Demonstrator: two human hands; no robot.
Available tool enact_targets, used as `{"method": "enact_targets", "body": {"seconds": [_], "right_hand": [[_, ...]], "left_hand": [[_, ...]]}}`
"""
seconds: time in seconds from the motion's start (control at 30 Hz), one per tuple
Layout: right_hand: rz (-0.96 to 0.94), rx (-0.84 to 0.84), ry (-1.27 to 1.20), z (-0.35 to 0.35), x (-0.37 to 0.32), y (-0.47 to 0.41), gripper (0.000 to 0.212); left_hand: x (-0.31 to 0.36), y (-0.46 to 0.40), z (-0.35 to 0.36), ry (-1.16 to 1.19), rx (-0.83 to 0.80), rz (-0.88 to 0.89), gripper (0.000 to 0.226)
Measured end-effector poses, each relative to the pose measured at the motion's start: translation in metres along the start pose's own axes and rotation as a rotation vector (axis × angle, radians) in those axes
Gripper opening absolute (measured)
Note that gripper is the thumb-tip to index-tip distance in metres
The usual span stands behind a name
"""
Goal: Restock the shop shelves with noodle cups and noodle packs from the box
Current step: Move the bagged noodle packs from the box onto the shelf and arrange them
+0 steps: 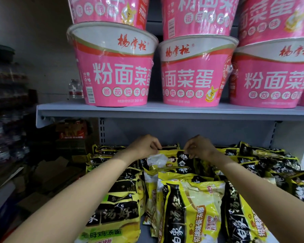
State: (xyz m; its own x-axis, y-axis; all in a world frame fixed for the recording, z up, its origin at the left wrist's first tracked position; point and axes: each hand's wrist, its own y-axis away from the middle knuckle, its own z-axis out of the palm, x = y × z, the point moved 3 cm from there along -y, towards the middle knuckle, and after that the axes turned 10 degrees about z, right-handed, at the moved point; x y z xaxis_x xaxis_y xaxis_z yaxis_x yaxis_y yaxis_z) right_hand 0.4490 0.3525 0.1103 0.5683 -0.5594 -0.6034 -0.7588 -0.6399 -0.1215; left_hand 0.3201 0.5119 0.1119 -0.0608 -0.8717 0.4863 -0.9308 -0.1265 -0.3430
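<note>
Head view, the only one I have: both hands reach to the far end of the lower shelf [288, 137], where yellow-and-black noodle packs lie in rough rows. My left hand [144, 146] and right hand [198, 148] each pinch the top seam of one noodle pack [167, 159] that stands nearly upright at the far middle of the pile, fingers curled over its edge, one hand at each upper corner. So the grip is narrow, a fingertip pinch on film rather than a full hold.

I judge this pack light, with a soft crinkly wrapper that is glossy and likely slippery, and a brittle noodle block inside. Squeezing the body could crack it, so the crimped seam at the corners is the sensible place to hold, as both hands do.

Nearer, more packs [191, 207] lean in loose rows to the left, middle and right. On the upper shelf [95, 109], pink noodle cups [116, 71] stand two high. I cannot see the box.
</note>
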Motion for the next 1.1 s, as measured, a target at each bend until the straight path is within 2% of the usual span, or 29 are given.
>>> {"method": "enact_targets", "body": {"seconds": [0.1,0.17,0.23,0.3,0.37,0.5,0.63,0.73,0.83,0.93,1.0,1.1], "right_hand": [[-0.09,0.079,-0.048,0.0,-0.015,-0.001,0.026],[-0.107,0.071,-0.126,0.001,-0.02,-0.002,0.029],[-0.081,0.021,-0.188,0.001,-0.017,-0.002,0.02],[-0.022,-0.107,-0.186,0.003,-0.011,0.005,0.014],[0.0,-0.194,-0.211,0.006,-0.006,0.009,0.023],[-0.109,-0.11,-0.2,0.001,-0.013,0.008,0.019],[-0.142,-0.029,-0.063,0.002,-0.022,-0.001,0.021],[-0.184,-0.11,-0.07,0.011,-0.031,0.003,0.03],[-0.165,-0.208,-0.127,0.016,-0.029,0.006,0.039],[-0.117,-0.194,-0.056,0.008,-0.015,0.006,0.033],[-0.089,-0.204,-0.018,0.005,-0.005,0.009,0.028],[-0.073,-0.208,0.088,0.007,0.003,0.011,0.025]], "left_hand": [[0.009,-0.005,0.007,-0.05,-0.086,0.027,0.03],[0.01,-0.007,0.007,-0.122,-0.04,0.024,0.021],[0.006,-0.005,0.003,-0.168,0.041,-0.005,0.014],[0.001,-0.001,0.0,-0.127,0.126,-0.028,0.014],[-0.002,0.001,-0.003,-0.077,0.18,-0.035,0.014],[-0.002,0.003,-0.003,0.107,0.216,-0.022,0.01],[-0.003,0.006,0.003,0.213,0.049,-0.074,0.023],[0.002,0.005,-0.004,0.147,0.096,-0.006,0.035],[0.007,0.011,-0.005,0.087,0.061,0.058,0.023],[0.001,0.02,-0.006,-0.108,-0.005,0.045,0.013],[-0.002,0.025,-0.009,-0.092,-0.018,0.025,0.015],[0.001,0.028,-0.007,-0.107,-0.123,0.045,0.023]]}}
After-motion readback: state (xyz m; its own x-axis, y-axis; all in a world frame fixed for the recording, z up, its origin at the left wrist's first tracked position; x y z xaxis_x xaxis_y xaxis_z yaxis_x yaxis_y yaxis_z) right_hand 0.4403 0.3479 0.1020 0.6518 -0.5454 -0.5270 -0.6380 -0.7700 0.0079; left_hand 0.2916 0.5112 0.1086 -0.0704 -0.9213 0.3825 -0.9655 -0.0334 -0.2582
